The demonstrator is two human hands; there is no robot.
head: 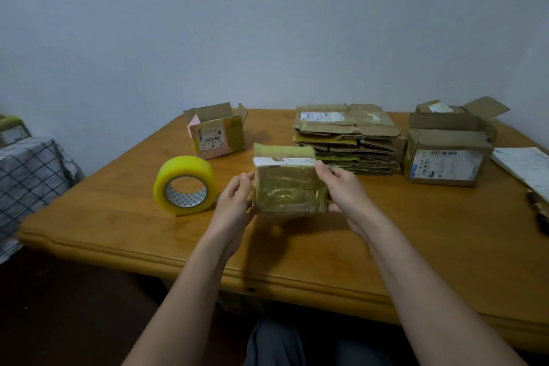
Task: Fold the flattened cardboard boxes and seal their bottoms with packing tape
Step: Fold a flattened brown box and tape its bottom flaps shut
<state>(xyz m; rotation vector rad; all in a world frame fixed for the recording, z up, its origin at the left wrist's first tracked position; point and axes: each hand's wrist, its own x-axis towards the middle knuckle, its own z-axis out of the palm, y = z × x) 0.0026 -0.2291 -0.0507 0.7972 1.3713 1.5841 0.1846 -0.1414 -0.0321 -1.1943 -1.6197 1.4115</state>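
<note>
A small cardboard box (288,187), covered in shiny yellowish tape, is held just above the wooden table (416,246) near its middle. My left hand (234,202) holds its left side, and my right hand (344,190) grips its right side with the thumb on the taped face. A roll of yellow packing tape (184,184) stands on edge to the left of the box. Behind the box lies a stack of flattened cardboard boxes (347,140).
An open folded box (218,131) with a pink label stands at the back left. Two larger folded boxes (448,148) stand at the back right. Papers (525,166) and a dark object (539,211) lie at the right edge. A checked cloth (26,181) lies left of the table.
</note>
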